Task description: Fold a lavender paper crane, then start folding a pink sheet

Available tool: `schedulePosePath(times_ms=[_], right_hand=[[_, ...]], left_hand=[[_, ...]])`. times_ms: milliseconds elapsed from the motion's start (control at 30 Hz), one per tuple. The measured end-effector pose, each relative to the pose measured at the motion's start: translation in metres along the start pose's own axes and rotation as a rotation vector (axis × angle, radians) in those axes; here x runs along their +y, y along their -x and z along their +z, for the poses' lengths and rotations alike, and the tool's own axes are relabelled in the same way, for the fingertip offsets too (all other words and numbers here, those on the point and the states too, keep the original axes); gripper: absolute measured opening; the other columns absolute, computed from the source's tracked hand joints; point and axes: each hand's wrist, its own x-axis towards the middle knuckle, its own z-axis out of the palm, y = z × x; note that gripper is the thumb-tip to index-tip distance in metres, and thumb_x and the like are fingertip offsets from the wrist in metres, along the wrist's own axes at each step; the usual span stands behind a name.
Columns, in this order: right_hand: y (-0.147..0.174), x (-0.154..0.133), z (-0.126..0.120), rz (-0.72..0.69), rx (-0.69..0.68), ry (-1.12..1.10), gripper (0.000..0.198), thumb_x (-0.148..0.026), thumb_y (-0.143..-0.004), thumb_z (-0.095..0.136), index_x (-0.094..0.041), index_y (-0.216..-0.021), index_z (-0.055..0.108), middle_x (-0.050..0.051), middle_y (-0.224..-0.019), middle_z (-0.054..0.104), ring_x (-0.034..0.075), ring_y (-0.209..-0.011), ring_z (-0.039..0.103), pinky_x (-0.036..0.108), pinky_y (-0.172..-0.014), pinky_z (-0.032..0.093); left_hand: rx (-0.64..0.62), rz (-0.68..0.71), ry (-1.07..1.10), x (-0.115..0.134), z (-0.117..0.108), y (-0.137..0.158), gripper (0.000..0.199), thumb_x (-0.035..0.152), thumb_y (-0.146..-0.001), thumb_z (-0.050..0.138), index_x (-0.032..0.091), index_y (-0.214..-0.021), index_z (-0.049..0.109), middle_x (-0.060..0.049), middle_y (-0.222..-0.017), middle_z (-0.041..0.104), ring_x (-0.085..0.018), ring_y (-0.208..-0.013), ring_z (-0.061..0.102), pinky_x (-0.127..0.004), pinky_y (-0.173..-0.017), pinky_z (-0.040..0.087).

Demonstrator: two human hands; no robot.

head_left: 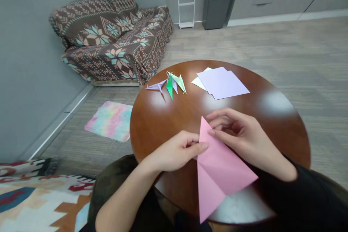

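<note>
A creased sheet of pink origami paper (217,166) is held up over the near part of the round table, folded into a pointed shape. My left hand (181,150) pinches its left edge, thumb on top and fingers behind the paper. Near the upper tip, my right hand (239,134) grips the slanting right edge between thumb and fingers; some of its fingertips are hidden behind the sheet. One corner of the paper points down toward my lap, another out to the right under my right wrist.
The round brown table (174,116) bears several folded paper cranes (170,85) in green and lilac at its far left. Flat lilac sheets (223,82) lie at the back over a pale green sheet (199,82). Beyond stand a covered sofa (108,43) and a fluffy rug (110,120).
</note>
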Motion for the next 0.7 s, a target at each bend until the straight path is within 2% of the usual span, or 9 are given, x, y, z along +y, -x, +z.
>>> schedulePosePath(times_ms=[167, 200, 300, 367, 400, 467, 533, 600, 700], right_hand=[[-0.001, 0.007, -0.003, 0.018, 0.018, -0.064, 0.021, -0.032, -0.096, 0.069, -0.022, -0.115, 0.066, 0.002, -0.077, 0.076, 0.018, -0.067, 0.071, 0.027, -0.057, 0.057], [-0.001, 0.009, -0.003, -0.009, 0.026, -0.053, 0.025, -0.032, -0.096, 0.069, -0.023, -0.119, 0.065, 0.003, -0.083, 0.076, 0.019, -0.072, 0.072, 0.028, -0.061, 0.059], [0.001, 0.015, -0.003, -0.131, 0.102, 0.033, 0.052, -0.03, -0.088, 0.079, -0.028, -0.135, 0.058, 0.008, -0.12, 0.073, 0.022, -0.095, 0.073, 0.035, -0.077, 0.064], [0.002, 0.016, -0.004, -0.155, 0.048, 0.073, 0.055, -0.029, -0.086, 0.081, -0.029, -0.136, 0.06, 0.01, -0.134, 0.067, 0.023, -0.104, 0.073, 0.038, -0.087, 0.064], [0.002, 0.015, -0.004, -0.144, -0.013, 0.077, 0.05, -0.029, -0.087, 0.081, -0.028, -0.133, 0.063, 0.01, -0.135, 0.067, 0.023, -0.104, 0.073, 0.038, -0.088, 0.064], [0.003, 0.011, -0.005, -0.102, -0.135, 0.046, 0.037, -0.031, -0.088, 0.08, -0.025, -0.123, 0.071, 0.008, -0.126, 0.072, 0.022, -0.097, 0.075, 0.036, -0.086, 0.065], [0.003, 0.006, -0.005, -0.054, -0.208, 0.003, 0.031, -0.033, -0.085, 0.083, -0.023, -0.113, 0.075, 0.006, -0.106, 0.078, 0.021, -0.084, 0.076, 0.033, -0.077, 0.065], [0.003, 0.003, -0.005, -0.012, -0.249, -0.03, 0.028, -0.033, -0.081, 0.087, -0.021, -0.105, 0.078, 0.002, -0.089, 0.078, 0.019, -0.074, 0.074, 0.029, -0.069, 0.063], [0.003, 0.001, -0.006, 0.02, -0.255, -0.044, 0.025, -0.036, -0.078, 0.089, -0.021, -0.095, 0.079, 0.001, -0.081, 0.078, 0.017, -0.069, 0.073, 0.027, -0.065, 0.061]], left_hand=[[0.246, 0.059, -0.101, -0.005, -0.008, -0.007, 0.035, 0.049, -0.098, 0.06, 0.016, -0.096, 0.072, -0.004, -0.087, 0.07, -0.017, -0.075, 0.061, -0.026, -0.069, 0.046], [0.291, 0.076, -0.135, -0.005, -0.011, -0.007, 0.033, 0.047, -0.097, 0.061, 0.016, -0.095, 0.072, -0.003, -0.085, 0.069, -0.016, -0.074, 0.06, -0.025, -0.067, 0.045], [0.344, 0.1, -0.247, -0.003, -0.017, -0.006, 0.029, 0.043, -0.097, 0.062, 0.016, -0.092, 0.073, -0.002, -0.083, 0.069, -0.016, -0.074, 0.058, -0.025, -0.067, 0.043], [0.327, 0.099, -0.312, 0.0, -0.019, -0.004, 0.029, 0.04, -0.097, 0.061, 0.016, -0.092, 0.075, -0.003, -0.084, 0.069, -0.016, -0.074, 0.057, -0.025, -0.066, 0.042], [0.305, 0.094, -0.332, 0.002, -0.019, -0.003, 0.029, 0.04, -0.097, 0.061, 0.016, -0.092, 0.075, -0.003, -0.084, 0.068, -0.016, -0.073, 0.056, -0.025, -0.065, 0.04], [0.26, 0.067, -0.34, 0.005, -0.019, -0.001, 0.029, 0.042, -0.096, 0.063, 0.015, -0.093, 0.074, -0.001, -0.076, 0.063, -0.014, -0.066, 0.051, -0.024, -0.06, 0.036], [0.227, 0.035, -0.296, 0.005, -0.018, 0.001, 0.03, 0.045, -0.095, 0.065, 0.016, -0.098, 0.069, 0.003, -0.065, 0.054, -0.011, -0.057, 0.042, -0.023, -0.054, 0.031], [0.199, 0.029, -0.234, 0.005, -0.018, 0.002, 0.031, 0.049, -0.095, 0.066, 0.019, -0.104, 0.061, 0.007, -0.061, 0.047, -0.01, -0.052, 0.036, -0.023, -0.05, 0.026], [0.152, 0.08, -0.203, 0.003, -0.02, 0.004, 0.033, 0.051, -0.095, 0.066, 0.022, -0.102, 0.051, 0.008, -0.065, 0.045, -0.01, -0.055, 0.036, -0.022, -0.052, 0.027]])
